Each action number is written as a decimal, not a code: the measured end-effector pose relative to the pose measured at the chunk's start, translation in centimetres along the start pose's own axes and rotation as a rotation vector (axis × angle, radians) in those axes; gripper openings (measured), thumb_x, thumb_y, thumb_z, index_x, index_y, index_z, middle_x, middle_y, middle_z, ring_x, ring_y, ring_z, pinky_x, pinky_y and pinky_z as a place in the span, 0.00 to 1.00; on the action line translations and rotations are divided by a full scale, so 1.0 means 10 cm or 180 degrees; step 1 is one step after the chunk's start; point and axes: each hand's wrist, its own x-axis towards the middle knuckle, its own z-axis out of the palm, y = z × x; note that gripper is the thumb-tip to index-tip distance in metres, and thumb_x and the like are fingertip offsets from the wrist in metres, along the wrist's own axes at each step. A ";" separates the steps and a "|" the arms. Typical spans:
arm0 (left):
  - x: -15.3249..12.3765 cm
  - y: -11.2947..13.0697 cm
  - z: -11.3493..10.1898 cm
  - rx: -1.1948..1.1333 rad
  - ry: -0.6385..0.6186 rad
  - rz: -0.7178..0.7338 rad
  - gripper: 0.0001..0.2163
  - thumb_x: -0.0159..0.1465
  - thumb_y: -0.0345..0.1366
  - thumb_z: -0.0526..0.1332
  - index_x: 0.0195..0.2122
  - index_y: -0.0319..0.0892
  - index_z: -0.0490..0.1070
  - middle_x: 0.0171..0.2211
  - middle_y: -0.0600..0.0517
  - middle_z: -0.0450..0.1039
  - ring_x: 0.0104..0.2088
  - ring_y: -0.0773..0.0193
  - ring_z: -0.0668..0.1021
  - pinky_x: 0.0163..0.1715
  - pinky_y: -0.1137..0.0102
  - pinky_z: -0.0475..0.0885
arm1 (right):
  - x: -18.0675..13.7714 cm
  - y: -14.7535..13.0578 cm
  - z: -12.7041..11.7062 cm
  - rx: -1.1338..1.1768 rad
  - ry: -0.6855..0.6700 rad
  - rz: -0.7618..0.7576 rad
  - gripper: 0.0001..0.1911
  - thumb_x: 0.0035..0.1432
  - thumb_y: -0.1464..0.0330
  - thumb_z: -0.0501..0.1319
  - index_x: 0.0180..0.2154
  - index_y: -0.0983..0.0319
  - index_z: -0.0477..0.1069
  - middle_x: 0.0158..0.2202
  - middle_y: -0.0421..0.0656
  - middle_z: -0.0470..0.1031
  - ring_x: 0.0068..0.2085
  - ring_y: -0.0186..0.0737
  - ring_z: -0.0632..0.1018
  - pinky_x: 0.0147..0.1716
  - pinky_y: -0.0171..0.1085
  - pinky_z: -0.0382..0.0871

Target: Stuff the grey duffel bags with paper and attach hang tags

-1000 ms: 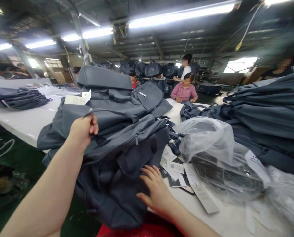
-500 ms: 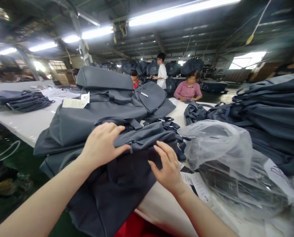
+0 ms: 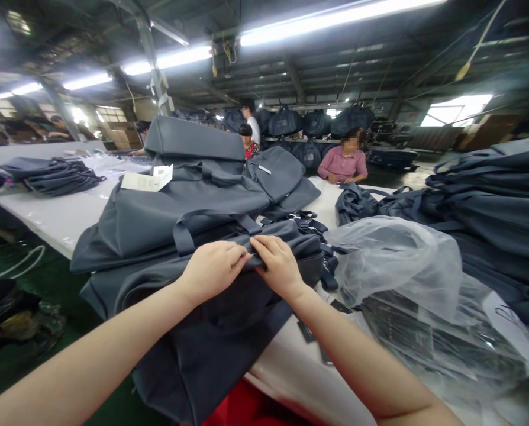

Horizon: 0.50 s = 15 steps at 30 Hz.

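Observation:
In front of me a dark blue-grey bag (image 3: 193,349) lies at the table's near edge, its front hanging down over it. My left hand (image 3: 218,269) pinches the fabric along the bag's upper opening, thumb against curled fingers. Close beside it, my right hand (image 3: 276,266) grips the same edge with fingertips and thumb. Whether a zip pull sits between the fingertips is too small to tell. A strap handle (image 3: 215,214) arches up just behind my hands. Larger bags of the same colour (image 3: 189,201) are stacked beyond, one bearing a pale paper tag (image 3: 142,181).
Clear plastic bags (image 3: 397,254) lie to the right, before a tall pile of dark bags (image 3: 499,213). Folded bags (image 3: 51,177) rest on the white table (image 3: 38,216) at left. A person in a pink shirt (image 3: 343,165) sits across; other people are farther back.
Both hands have come together at the bag's upper edge, the right moving left and up. Their fingers, spread before, are now closed on the fabric. A person in white behind has moved left.

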 end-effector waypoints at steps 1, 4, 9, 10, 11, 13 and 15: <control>0.01 0.03 0.00 -0.0110 0.0029 -0.0293 0.13 0.69 0.39 0.50 0.36 0.42 0.72 0.31 0.50 0.76 0.35 0.58 0.78 0.34 0.66 0.68 | -0.01 0.00 0.01 -0.0052 0.0027 -0.0069 0.26 0.58 0.71 0.59 0.59 0.61 0.65 0.56 0.49 0.69 0.56 0.49 0.67 0.55 0.48 0.63; 0.06 0.11 -0.01 -0.0354 0.0003 -0.0944 0.09 0.65 0.34 0.53 0.42 0.41 0.70 0.32 0.49 0.78 0.32 0.58 0.79 0.32 0.66 0.68 | -0.04 0.00 0.04 -0.0209 0.0139 -0.0318 0.22 0.61 0.69 0.58 0.57 0.61 0.67 0.53 0.49 0.71 0.52 0.48 0.69 0.51 0.47 0.65; 0.01 0.02 -0.22 -0.0917 0.0182 -0.1372 0.14 0.60 0.30 0.54 0.46 0.45 0.70 0.27 0.54 0.75 0.24 0.64 0.75 0.27 0.70 0.64 | -0.06 0.10 0.01 -0.0456 0.0350 -0.0604 0.21 0.65 0.66 0.53 0.58 0.63 0.67 0.53 0.50 0.72 0.50 0.49 0.70 0.48 0.47 0.66; -0.08 -0.08 -0.26 -0.0994 0.0325 -0.1516 0.14 0.60 0.31 0.55 0.47 0.46 0.70 0.26 0.56 0.73 0.22 0.65 0.73 0.26 0.70 0.63 | -0.06 0.15 -0.01 -0.0472 0.0391 -0.0605 0.21 0.66 0.66 0.52 0.58 0.64 0.67 0.53 0.50 0.72 0.51 0.49 0.70 0.49 0.46 0.66; -0.19 -0.20 -0.30 -0.1105 0.0482 -0.1683 0.14 0.59 0.31 0.56 0.47 0.46 0.70 0.25 0.57 0.71 0.20 0.67 0.70 0.24 0.71 0.61 | -0.06 0.20 -0.03 -0.0489 0.0424 -0.0590 0.22 0.66 0.65 0.52 0.59 0.64 0.66 0.54 0.50 0.72 0.51 0.49 0.70 0.50 0.46 0.65; -0.53 -0.50 -0.29 -0.1600 0.0835 -0.2093 0.14 0.59 0.33 0.58 0.46 0.46 0.71 0.23 0.59 0.66 0.18 0.71 0.65 0.22 0.73 0.59 | -0.04 0.29 -0.07 -0.0563 0.0461 -0.0548 0.22 0.67 0.64 0.52 0.58 0.64 0.67 0.54 0.50 0.72 0.51 0.49 0.70 0.51 0.46 0.64; -0.97 -0.78 -0.19 -0.2620 0.1194 -0.2655 0.13 0.56 0.34 0.61 0.44 0.44 0.71 0.20 0.60 0.62 0.18 0.73 0.62 0.19 0.76 0.56 | -0.02 0.34 -0.09 -0.0674 0.0457 -0.0537 0.21 0.66 0.65 0.53 0.58 0.64 0.67 0.54 0.49 0.72 0.51 0.49 0.71 0.52 0.46 0.64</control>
